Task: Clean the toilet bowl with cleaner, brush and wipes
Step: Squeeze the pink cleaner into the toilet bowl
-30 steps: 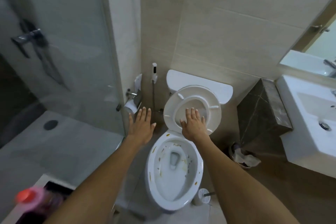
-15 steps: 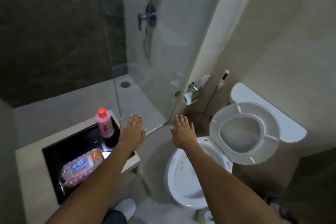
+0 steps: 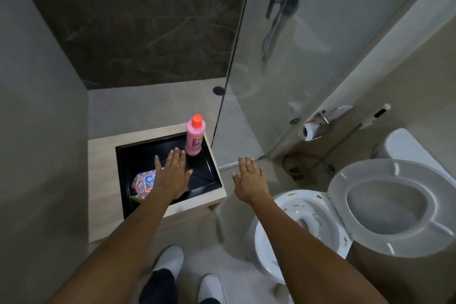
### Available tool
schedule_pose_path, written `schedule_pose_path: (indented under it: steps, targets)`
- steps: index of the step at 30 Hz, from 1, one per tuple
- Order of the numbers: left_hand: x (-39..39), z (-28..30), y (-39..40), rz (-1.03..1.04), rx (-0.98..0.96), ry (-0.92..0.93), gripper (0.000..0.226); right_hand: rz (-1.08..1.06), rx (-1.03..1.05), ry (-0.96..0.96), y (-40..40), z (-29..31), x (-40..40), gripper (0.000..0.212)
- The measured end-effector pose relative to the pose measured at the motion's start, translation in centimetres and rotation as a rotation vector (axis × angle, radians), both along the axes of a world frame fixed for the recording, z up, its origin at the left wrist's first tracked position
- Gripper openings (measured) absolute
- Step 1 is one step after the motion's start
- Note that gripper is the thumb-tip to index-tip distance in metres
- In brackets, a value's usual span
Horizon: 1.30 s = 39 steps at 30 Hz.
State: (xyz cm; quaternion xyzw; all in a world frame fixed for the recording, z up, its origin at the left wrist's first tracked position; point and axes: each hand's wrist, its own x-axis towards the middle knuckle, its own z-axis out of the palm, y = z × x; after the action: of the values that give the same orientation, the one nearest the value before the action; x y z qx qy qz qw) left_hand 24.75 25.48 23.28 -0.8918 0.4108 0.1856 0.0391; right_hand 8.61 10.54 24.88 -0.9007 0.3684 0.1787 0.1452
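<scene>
A pink cleaner bottle (image 3: 195, 136) with an orange cap stands upright at the far right corner of a black tray (image 3: 204, 177). A colourful pack of wipes (image 3: 143, 184) lies in the tray, partly hidden by my left hand (image 3: 172, 175), which hovers flat over it with fingers spread and empty. My right hand (image 3: 250, 181) is open too, held over the floor between the tray and the toilet bowl (image 3: 293, 207). The bowl's white rim and inside carry brown-yellow stains. Its seat (image 3: 389, 198) is raised. No brush is in view.
The tray sits on a low wooden stand (image 3: 103, 180). A glass shower screen (image 3: 259, 69) rises just behind the bottle. A toilet roll holder (image 3: 313, 128) and a bidet sprayer (image 3: 377, 113) hang on the wall. My white shoes (image 3: 170, 259) are on the floor below.
The view swung left from the toilet to the stand. Both hands left the raised seat and moved left; the left hand now hovers over the tray and wipes.
</scene>
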Motion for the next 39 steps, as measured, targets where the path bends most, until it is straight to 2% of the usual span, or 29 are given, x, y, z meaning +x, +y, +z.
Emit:
schedule_pose_path:
  steps: [7,14,23,27,30,36,39]
  targets:
    - [8.0,-3.1,-1.4,-0.058,0.007,0.008,0.065,-0.042,0.065,-0.011,0.2,-5.6,6.4,0.06]
    - [14.8,-5.1,-6.2,-0.166,-0.044,-0.044,0.065,-0.114,0.072,-0.078,-1.4,-11.4,11.5,0.061]
    - [16.3,-5.6,-13.3,-0.443,-0.233,-0.046,0.062,-0.197,0.082,-0.138,-4.2,-16.2,13.5,0.062]
    - [16.6,-6.6,-13.8,-0.615,-0.237,-0.128,0.054,-0.187,0.091,-0.169,-4.5,-17.1,14.4,0.062]
    - [17.3,-7.1,-13.5,-0.612,-0.258,-0.141,0.052,-0.174,0.092,-0.216,-4.5,-17.6,15.4,0.065]
    - [20.5,-8.3,-10.5,-0.647,-0.488,-0.13,0.071,-0.105,0.104,-0.388,-3.8,-19.1,19.5,0.076]
    - [22.4,-9.8,-8.2,-0.563,-0.583,-0.01,0.087,-0.08,0.13,-0.48,-2.4,-20.3,21.4,0.086]
